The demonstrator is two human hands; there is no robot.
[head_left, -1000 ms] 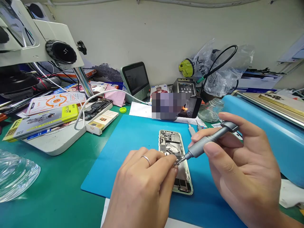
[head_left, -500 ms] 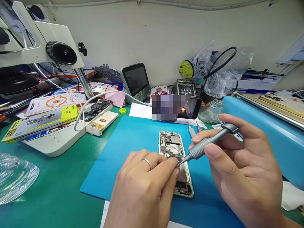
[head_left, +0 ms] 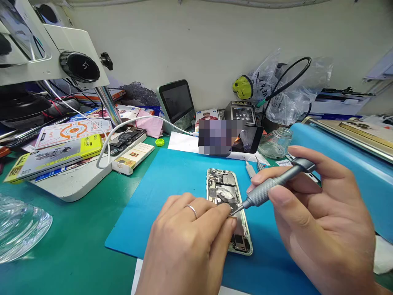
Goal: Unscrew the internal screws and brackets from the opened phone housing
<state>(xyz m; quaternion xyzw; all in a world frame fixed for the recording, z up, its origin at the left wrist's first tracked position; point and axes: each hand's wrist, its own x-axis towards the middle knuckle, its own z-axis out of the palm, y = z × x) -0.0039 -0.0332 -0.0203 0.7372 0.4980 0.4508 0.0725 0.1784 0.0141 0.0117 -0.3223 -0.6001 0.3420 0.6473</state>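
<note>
An opened phone (head_left: 226,180) lies on the blue mat (head_left: 144,213), its inner parts showing. My left hand (head_left: 190,241), with a ring on one finger, is over the phone's left side and covers part of it. Its thumb and forefinger are pinched at the tip of the screwdriver; whether something small is between them is hidden. In my right hand (head_left: 322,217) is a grey precision screwdriver (head_left: 264,193), its cap under the forefinger. The shaft slants down to the left, and its tip meets the left fingertips above the phone.
More screwdrivers (head_left: 250,168) lie behind the phone, near a propped-up phone (head_left: 250,139) and a glass jar (head_left: 276,142). On the left stand a microscope (head_left: 80,67), battery boxes (head_left: 58,155) and a clear glass dish (head_left: 24,229). A blue case (head_left: 334,159) is at right.
The view has shifted slightly. My right hand and the screwdriver have moved a little to the right, the tip staying at the left fingertips. The left hand keeps its pinch.
</note>
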